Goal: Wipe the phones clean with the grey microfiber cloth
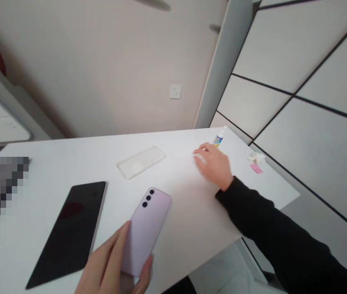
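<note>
A lilac phone (149, 228) with three camera lenses shows its back, low in the middle of the view. My left hand (112, 261) is wrapped round its lower part, fingers on the left edge and thumb on the right. Over the right part of the white table, my right hand (213, 164) has its fingers curved and a little apart, with nothing visible between them. Just behind it is a white bottle (218, 139) with a blue and yellow label, partly hidden by the hand. A clear phone case (141, 162) lies behind the phone.
A dark tablet (72, 232) lies left of the phone on the white table (51, 163). Near the right edge are a pink slip (256, 168) and crumpled white tissue (256, 158). A wall with a socket (175, 92) stands behind; a blurred-out item is at far left.
</note>
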Action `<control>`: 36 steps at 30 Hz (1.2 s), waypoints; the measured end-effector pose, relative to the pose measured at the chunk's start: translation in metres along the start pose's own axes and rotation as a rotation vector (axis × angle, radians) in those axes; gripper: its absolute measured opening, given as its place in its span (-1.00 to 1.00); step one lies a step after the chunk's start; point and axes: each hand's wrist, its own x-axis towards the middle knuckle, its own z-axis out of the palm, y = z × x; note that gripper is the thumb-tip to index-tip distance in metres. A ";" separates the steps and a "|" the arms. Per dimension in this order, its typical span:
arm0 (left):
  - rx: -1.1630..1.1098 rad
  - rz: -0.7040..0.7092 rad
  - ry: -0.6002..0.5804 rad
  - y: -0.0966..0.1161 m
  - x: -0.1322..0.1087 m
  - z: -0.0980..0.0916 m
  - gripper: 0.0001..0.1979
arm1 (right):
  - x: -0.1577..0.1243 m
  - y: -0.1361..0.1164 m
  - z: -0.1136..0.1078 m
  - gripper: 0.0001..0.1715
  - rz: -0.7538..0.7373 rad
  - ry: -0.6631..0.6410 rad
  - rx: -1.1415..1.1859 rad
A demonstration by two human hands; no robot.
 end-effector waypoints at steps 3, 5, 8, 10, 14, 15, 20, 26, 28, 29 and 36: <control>0.017 -0.038 -0.087 0.015 0.001 -0.013 -0.33 | 0.004 0.054 -0.017 -0.57 0.052 0.039 -0.137; -0.007 -0.092 -0.105 0.023 0.005 -0.018 -0.32 | 0.005 0.075 -0.018 -0.60 0.029 0.024 -0.150; -0.035 -0.174 -0.126 0.028 0.008 -0.020 -0.27 | 0.000 0.063 -0.014 -0.61 -0.027 0.023 -0.107; -0.055 -0.204 -0.128 0.029 0.006 -0.020 -0.25 | -0.014 0.024 -0.009 -0.65 -0.091 -0.003 -0.009; -0.088 -0.233 -0.093 0.029 0.001 -0.019 -0.27 | -0.047 -0.066 0.014 -0.66 -0.503 -0.287 0.307; -0.097 -0.239 -0.085 0.029 0.000 -0.019 -0.27 | -0.052 -0.080 0.021 -0.64 -0.624 -0.330 0.294; -0.154 -0.248 -0.105 0.029 0.000 -0.017 -0.14 | -0.063 -0.097 0.036 -0.66 -0.648 -0.227 0.198; -0.153 -0.300 -0.123 0.031 0.001 -0.016 0.05 | -0.072 -0.099 0.028 -0.62 -0.813 -0.329 0.222; -0.147 -0.285 -0.115 0.031 0.000 -0.016 0.03 | -0.072 -0.100 0.025 -0.55 -0.750 -0.285 0.216; -0.139 -0.273 -0.107 0.031 -0.001 -0.015 -0.02 | -0.072 -0.101 0.024 -0.52 -0.806 -0.363 0.265; -0.107 -0.258 -0.057 0.028 -0.002 -0.016 -0.19 | -0.066 -0.105 0.022 -0.60 -0.753 -0.458 0.325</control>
